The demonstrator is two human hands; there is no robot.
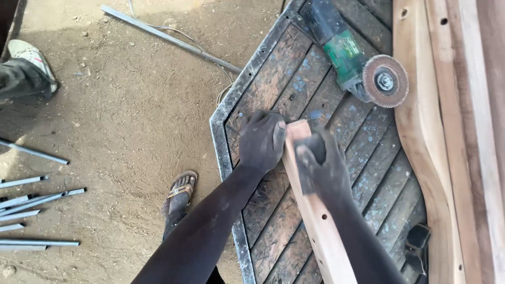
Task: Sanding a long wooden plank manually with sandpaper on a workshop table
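Slatted workbench point(315, 173): pale, drilled wooden rail point(315, 215)

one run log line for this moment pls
left hand: steadies wooden piece | right hand: presses on its top face | angle grinder: lies untouched on slatted panel

There are two hands, the left hand point(261, 139) and the right hand point(321, 163), one wooden piece point(315, 221) between them, one green angle grinder point(352, 58), one sandalled foot point(180, 192), and about eight metal rods point(37, 202) on the ground.
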